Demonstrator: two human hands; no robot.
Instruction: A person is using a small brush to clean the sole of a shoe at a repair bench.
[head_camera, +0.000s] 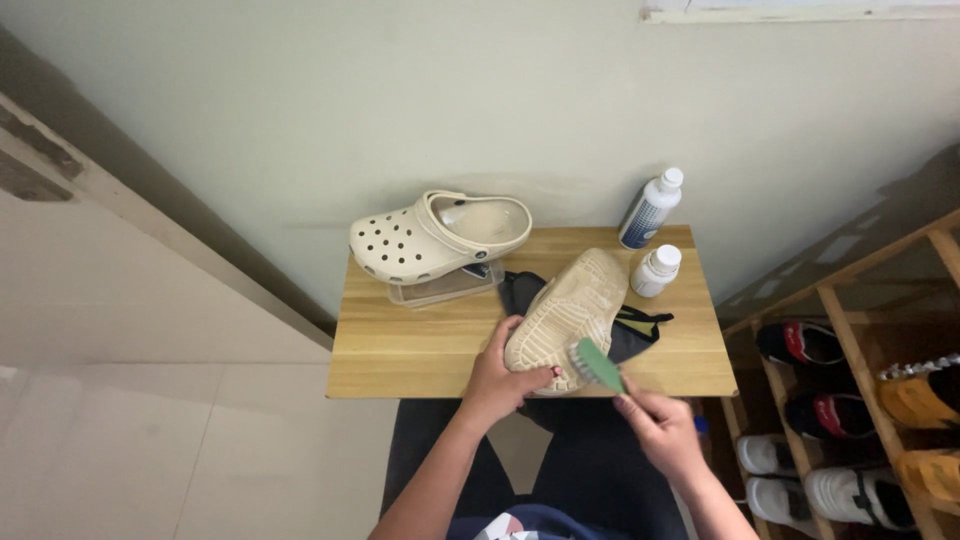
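A cream clog lies sole-up on a dark cloth on the small wooden table. My left hand grips its near end. In my right hand is a green-handled brush, whose bristles touch the sole near the heel. The matching cream clog rests upright on a clear plastic box at the back left of the table.
Two white bottles stand at the back right, a taller one against the wall and a shorter one in front. A wooden shoe rack with several pairs of shoes stands to the right. Tiled floor lies to the left.
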